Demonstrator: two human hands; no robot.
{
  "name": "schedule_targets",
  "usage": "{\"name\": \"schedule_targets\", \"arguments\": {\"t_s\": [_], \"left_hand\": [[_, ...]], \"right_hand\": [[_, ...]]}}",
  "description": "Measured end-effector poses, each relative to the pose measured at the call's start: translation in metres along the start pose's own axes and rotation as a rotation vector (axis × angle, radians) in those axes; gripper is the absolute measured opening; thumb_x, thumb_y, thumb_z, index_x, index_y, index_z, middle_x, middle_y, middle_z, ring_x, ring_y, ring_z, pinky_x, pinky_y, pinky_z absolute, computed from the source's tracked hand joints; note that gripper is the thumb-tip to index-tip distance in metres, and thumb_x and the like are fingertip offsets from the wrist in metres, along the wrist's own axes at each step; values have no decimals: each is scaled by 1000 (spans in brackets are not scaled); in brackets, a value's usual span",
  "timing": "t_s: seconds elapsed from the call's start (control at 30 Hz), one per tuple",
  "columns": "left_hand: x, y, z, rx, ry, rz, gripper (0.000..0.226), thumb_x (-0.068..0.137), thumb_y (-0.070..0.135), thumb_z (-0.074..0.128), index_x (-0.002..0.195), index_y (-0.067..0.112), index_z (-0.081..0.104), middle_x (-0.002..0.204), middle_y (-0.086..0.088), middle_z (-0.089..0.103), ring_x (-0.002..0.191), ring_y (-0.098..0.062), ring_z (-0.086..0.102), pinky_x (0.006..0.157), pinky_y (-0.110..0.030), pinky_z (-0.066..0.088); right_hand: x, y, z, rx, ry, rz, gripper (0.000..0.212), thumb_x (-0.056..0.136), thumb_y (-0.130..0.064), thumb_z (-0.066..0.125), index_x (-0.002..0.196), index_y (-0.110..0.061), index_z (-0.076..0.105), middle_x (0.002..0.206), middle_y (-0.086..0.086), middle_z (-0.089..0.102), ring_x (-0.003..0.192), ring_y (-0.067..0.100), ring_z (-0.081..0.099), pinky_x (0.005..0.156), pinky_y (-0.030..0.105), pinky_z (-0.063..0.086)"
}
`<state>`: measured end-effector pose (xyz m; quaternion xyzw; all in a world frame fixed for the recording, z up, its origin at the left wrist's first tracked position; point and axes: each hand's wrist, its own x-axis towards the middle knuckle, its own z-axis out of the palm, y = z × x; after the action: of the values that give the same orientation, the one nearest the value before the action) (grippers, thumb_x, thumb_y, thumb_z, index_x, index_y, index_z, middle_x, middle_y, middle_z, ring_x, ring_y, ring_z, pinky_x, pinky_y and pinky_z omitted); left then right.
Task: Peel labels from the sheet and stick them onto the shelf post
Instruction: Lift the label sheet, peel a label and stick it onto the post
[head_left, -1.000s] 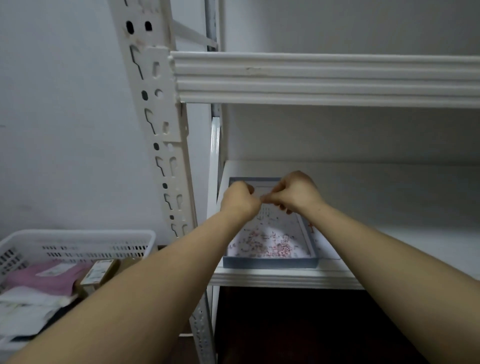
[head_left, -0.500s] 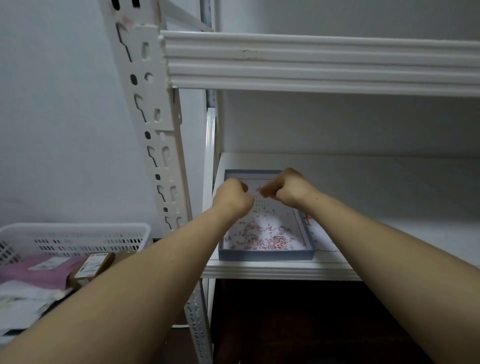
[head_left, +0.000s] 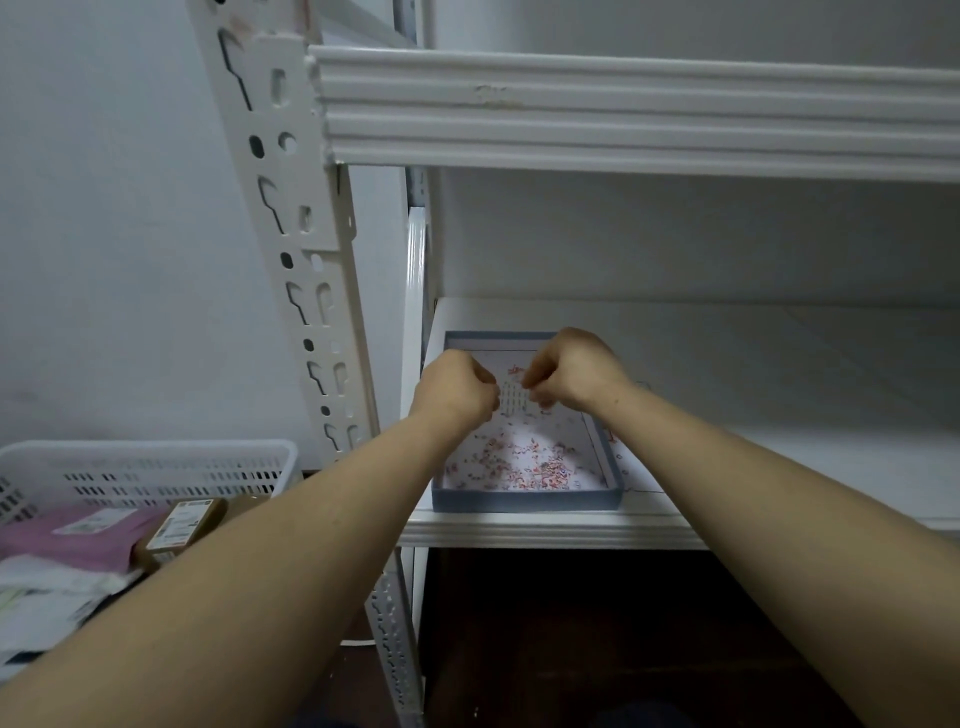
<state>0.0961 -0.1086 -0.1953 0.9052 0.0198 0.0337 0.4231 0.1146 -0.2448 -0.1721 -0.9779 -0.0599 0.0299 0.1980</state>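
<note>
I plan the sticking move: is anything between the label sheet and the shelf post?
Nothing visible does. The left hand and right hand hold the label sheet over the tray; only air separates them from the shelf post.

both hands, left hand (head_left: 453, 391) & right hand (head_left: 570, 370), pinch label sheet (head_left: 511, 402) over blue tray (head_left: 527, 500).

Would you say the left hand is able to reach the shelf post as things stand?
Probably yes: the shelf post stands to the left of the left hand with nothing between them. That hand does pinch the label sheet together with the right hand, so it may have to let go first.
</note>
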Motion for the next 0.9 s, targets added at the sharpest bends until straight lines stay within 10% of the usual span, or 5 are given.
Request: {"name": "schedule_targets", "arguments": {"t_s": [0.23, 0.4, 0.53, 0.77, 0.9], "left_hand": [[-3, 6, 4, 72, -40, 4, 22, 84, 24, 66, 71, 7, 64, 69, -12, 63, 61, -22, 55, 72, -39, 56], [-6, 8, 8, 164, -32, 19, 32, 89, 29, 56, 70, 5, 66, 63, -6, 62, 59, -21, 56, 71, -35, 55], [-9, 8, 15, 225, -77, 57, 12, 87, 11, 56, 80, 12, 65, 77, -6, 62, 73, -23, 59, 76, -36, 53], [-19, 18, 29, 173, -165, 3, 37, 87, 40, 53, 68, 9, 60, 65, -5, 58, 61, -21, 54, 67, -34, 50], [-22, 20, 41, 231, -258, 77, 19, 83, 33, 61, 95, 19, 67, 108, -7, 69, 100, -25, 62, 94, -37, 49]], "right_hand": [[-3, 3, 10, -163, 10, 1, 30, 89, -33, 54, 63, -18, 48, 67, -1, 50, 69, 18, 51, 62, 29, 43], [-12, 6, 8, -212, -130, -40, 34, 93, -12, 54, 125, -24, 61, 140, 2, 51, 117, 20, 57, 100, 35, 45], [-16, 12, 12, -161, 68, 25, 29, 96, -39, 50, 83, -20, 68, 77, 1, 70, 56, 12, 58, 65, 28, 51], [-24, 27, 15, 21, 16, 31, 18, 93, -23, 53, 98, -24, 70, 90, 2, 72, 82, 18, 67, 77, 33, 54], [-18, 59, 5, 180, 221, 233, 21, 92, -17, 48, 93, -8, 66, 102, 14, 69, 96, 32, 64, 79, 32, 49]]}}
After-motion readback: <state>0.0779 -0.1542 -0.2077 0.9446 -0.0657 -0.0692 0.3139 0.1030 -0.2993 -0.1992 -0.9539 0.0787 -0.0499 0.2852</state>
